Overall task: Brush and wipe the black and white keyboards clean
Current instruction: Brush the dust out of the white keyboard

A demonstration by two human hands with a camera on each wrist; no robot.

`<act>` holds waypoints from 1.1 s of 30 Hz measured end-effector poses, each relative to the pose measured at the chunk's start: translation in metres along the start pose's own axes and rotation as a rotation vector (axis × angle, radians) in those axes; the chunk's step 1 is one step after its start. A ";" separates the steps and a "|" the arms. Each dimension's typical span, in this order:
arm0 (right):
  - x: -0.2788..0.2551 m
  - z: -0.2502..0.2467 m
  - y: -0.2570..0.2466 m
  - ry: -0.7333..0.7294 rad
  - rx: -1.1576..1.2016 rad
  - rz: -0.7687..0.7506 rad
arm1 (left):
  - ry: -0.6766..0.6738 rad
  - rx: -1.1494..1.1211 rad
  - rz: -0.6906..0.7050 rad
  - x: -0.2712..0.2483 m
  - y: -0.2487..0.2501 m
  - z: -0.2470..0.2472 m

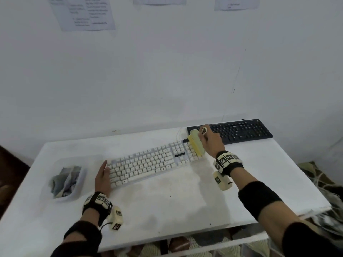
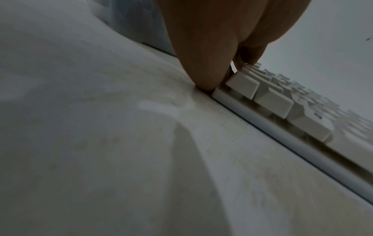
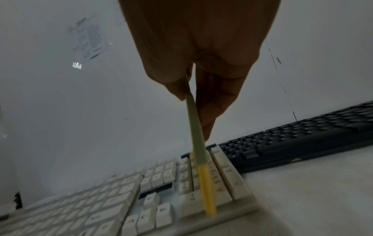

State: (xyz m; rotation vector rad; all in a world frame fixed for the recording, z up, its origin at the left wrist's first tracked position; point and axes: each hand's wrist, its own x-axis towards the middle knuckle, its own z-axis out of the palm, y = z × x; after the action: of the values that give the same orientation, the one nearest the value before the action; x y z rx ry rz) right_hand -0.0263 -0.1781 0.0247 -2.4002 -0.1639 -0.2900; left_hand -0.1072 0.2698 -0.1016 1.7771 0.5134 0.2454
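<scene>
A white keyboard (image 1: 148,162) lies at a slant across the middle of the white table (image 1: 176,201). My right hand (image 1: 210,140) grips a pale green brush (image 1: 196,143) with yellow bristles (image 3: 207,191), which rest on the number pad at the keyboard's right end (image 3: 201,188). My left hand (image 1: 102,176) rests with straight fingers against the keyboard's left end (image 2: 238,86), its fingertips (image 2: 206,86) on the table by the corner. A black keyboard (image 1: 239,131) sits at the back right by the wall, just behind my right hand.
A clear plastic tub (image 1: 64,179) holding crumpled grey cloths stands on the table's left side. A white wall (image 1: 167,71) with taped papers rises right behind the table. The table's front edge (image 1: 185,236) is near my forearms.
</scene>
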 end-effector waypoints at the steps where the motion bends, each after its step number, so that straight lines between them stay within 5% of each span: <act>1: -0.001 0.002 0.000 -0.017 -0.016 0.003 | 0.000 -0.003 -0.010 0.000 0.000 0.000; 6: 0.001 -0.011 -0.001 -0.134 -0.034 0.037 | 0.007 -0.050 -0.036 0.002 -0.002 0.001; 11: 0.006 -0.011 -0.007 0.003 -0.017 -0.007 | 0.002 -0.023 -0.033 0.006 -0.006 0.000; 20: -0.014 0.006 -0.006 -0.080 -0.014 0.017 | -0.025 -0.147 -0.078 0.022 -0.008 -0.004; 33: -0.006 0.013 -0.016 0.101 0.020 -0.063 | 0.015 0.004 0.024 0.005 0.006 0.002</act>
State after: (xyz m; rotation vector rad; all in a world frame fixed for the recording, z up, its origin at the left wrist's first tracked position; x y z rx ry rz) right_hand -0.0334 -0.1578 0.0235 -2.3580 -0.1957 -0.4355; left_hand -0.1008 0.2696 -0.0965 1.7872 0.5034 0.2749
